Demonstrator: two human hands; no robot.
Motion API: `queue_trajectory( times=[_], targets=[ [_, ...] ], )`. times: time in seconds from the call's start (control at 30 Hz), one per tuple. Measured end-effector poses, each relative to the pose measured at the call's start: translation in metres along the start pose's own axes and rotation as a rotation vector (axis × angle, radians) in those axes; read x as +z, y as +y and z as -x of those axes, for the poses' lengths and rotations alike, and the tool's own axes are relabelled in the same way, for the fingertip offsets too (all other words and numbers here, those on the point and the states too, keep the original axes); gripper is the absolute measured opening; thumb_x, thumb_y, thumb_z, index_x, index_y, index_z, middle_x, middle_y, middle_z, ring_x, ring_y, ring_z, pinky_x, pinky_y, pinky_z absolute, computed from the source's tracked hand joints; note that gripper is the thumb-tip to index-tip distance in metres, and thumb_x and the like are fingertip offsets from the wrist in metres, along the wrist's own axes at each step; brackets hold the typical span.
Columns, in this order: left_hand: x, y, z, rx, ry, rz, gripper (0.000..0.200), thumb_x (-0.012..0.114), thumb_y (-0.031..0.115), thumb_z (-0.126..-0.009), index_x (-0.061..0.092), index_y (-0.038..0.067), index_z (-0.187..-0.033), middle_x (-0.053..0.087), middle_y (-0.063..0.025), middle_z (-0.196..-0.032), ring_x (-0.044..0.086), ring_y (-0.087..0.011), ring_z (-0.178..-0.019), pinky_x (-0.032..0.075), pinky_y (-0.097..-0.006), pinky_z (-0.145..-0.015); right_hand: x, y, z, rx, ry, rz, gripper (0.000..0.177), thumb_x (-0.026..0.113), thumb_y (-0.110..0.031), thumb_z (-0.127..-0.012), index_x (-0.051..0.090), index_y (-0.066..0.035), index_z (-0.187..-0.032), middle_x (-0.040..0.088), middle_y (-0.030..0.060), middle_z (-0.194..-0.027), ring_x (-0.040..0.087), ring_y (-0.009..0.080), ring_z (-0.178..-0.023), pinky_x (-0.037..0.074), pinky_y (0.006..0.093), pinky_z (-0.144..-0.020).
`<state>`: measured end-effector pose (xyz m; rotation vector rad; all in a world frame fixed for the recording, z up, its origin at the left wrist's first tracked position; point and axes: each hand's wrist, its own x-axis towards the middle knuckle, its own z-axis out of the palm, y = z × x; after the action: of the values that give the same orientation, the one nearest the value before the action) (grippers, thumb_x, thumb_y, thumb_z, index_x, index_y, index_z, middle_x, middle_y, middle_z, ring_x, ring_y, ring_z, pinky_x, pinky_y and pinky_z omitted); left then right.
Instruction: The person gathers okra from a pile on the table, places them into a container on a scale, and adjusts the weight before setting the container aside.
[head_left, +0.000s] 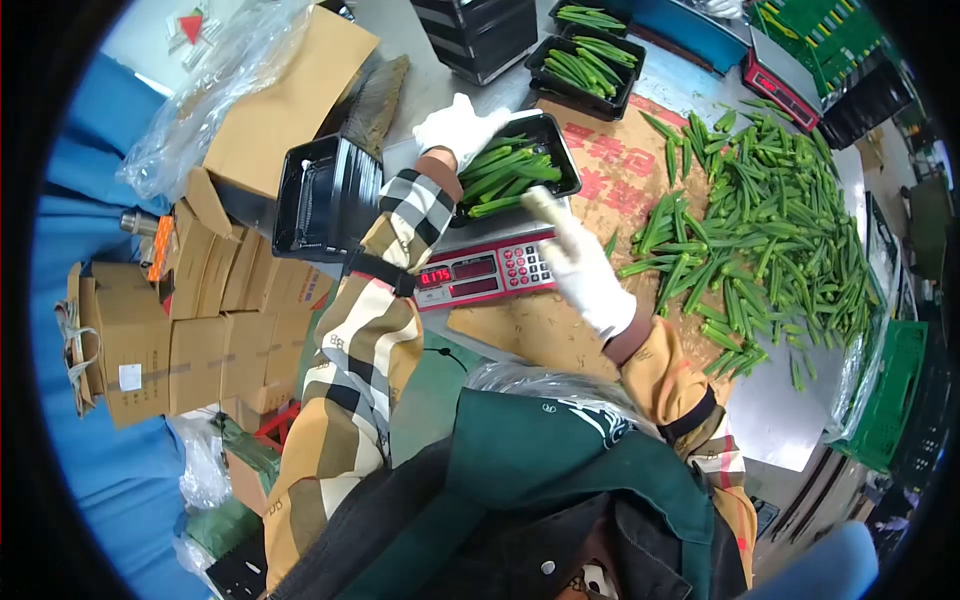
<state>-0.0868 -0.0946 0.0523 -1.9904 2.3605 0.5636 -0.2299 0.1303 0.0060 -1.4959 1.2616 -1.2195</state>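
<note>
A black tray [567, 165] holding green okra [507, 175] rests on a red and silver scale [487, 276], whose display reads 0.175. My left hand [460, 130], in a white glove, is at the tray's upper left edge, fingers spread and nothing visible in them. Near the tray's lower right corner is my right hand [585, 265], also gloved, with its fingertips at the rim; whether it holds anything is hidden. A large heap of loose okra [780, 230] lies right of the scale, partly on a flattened cardboard sheet [600, 150].
Stacked empty black trays [325, 200] stand left of the scale. Filled trays [585, 70] sit at the back, near a tall black stack [478, 38]. A second scale [780, 88] is at the back right. Cardboard boxes [130, 345] fill the left, and a green crate [885, 395] the right.
</note>
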Motion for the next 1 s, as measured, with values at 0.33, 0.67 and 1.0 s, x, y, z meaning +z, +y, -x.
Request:
queue_trajectory(
  times=[0.33, 0.67, 1.0],
  targets=[
    [0.019, -0.020, 0.034, 0.440, 0.422, 0.421, 0.029, 0.069, 0.017, -0.090, 0.072, 0.008, -0.118, 0.073, -0.0160, -0.108, 0.069, -0.0307, -0.100, 0.052, -0.0386, -0.091, -0.061, 0.035, 0.103, 0.378, 0.161, -0.123, 0.039, 0.057, -0.007, -0.099, 0.056, 0.004, -0.136, 0.065, 0.0139, -0.132, 0.061, 0.0200, -0.121, 0.046, 0.0319, -0.104],
    [0.009, -0.082, 0.104, 0.422, 0.554, 0.464, 0.031, 0.066, 0.012, -0.094, 0.069, 0.005, -0.124, 0.069, -0.0136, -0.126, 0.063, -0.0266, -0.114, 0.047, -0.0363, -0.103, -0.108, 0.071, 0.269, 0.735, 0.670, -0.219, 0.028, 0.055, -0.008, -0.102, 0.061, 0.004, -0.127, 0.071, 0.0103, -0.111, 0.067, 0.0124, -0.093, 0.052, 0.0246, -0.081],
    [0.021, -0.097, 0.104, -0.105, 0.035, 1.009, 0.041, 0.058, 0.031, -0.102, 0.058, 0.001, -0.130, 0.071, -0.0095, -0.098, 0.067, -0.0131, -0.068, 0.054, -0.0269, -0.061, -0.076, 0.080, 0.288, 0.837, 0.500, 0.271, 0.014, 0.069, -0.013, -0.097, 0.066, 0.000, -0.090, 0.066, 0.0013, -0.075, 0.056, 0.0081, -0.067, 0.047, 0.0275, -0.060]
  ],
)
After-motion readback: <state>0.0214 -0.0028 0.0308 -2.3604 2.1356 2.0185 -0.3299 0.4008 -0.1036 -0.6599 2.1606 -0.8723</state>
